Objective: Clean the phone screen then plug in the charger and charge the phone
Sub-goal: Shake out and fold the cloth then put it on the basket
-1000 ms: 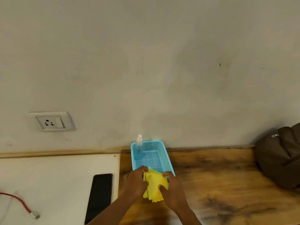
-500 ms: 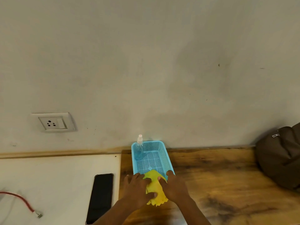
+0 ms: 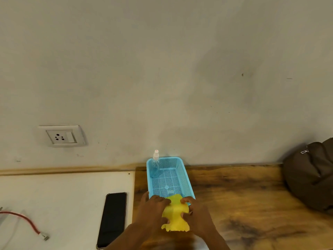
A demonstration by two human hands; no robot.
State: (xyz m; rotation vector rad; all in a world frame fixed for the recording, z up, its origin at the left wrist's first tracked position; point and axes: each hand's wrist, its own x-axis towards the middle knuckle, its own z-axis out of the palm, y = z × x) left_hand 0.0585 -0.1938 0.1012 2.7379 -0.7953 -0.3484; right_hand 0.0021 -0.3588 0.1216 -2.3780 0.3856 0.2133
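A yellow cloth (image 3: 175, 216) hangs over the near rim of the blue basket (image 3: 185, 175), bunched between my hands. My left hand (image 3: 153, 209) grips its left side and my right hand (image 3: 195, 213) grips its right side. A black phone (image 3: 113, 219) lies screen up on the white surface, left of my left hand. A red charger cable (image 3: 23, 219) with a metal plug end (image 3: 45, 236) lies at the far left. The wall socket (image 3: 61, 136) sits above the white surface. A clear spray bottle (image 3: 155, 166) stands in the basket's far left corner.
A dark bag (image 3: 313, 175) rests on the wooden table (image 3: 243, 204) at the right, against the wall. The white surface (image 3: 63, 199) adjoins the wooden table on its left.
Both hands have kept working the yellow cloth at the basket's near rim; it now hangs lower and wider between them. Phone, cable and bottle have not moved.
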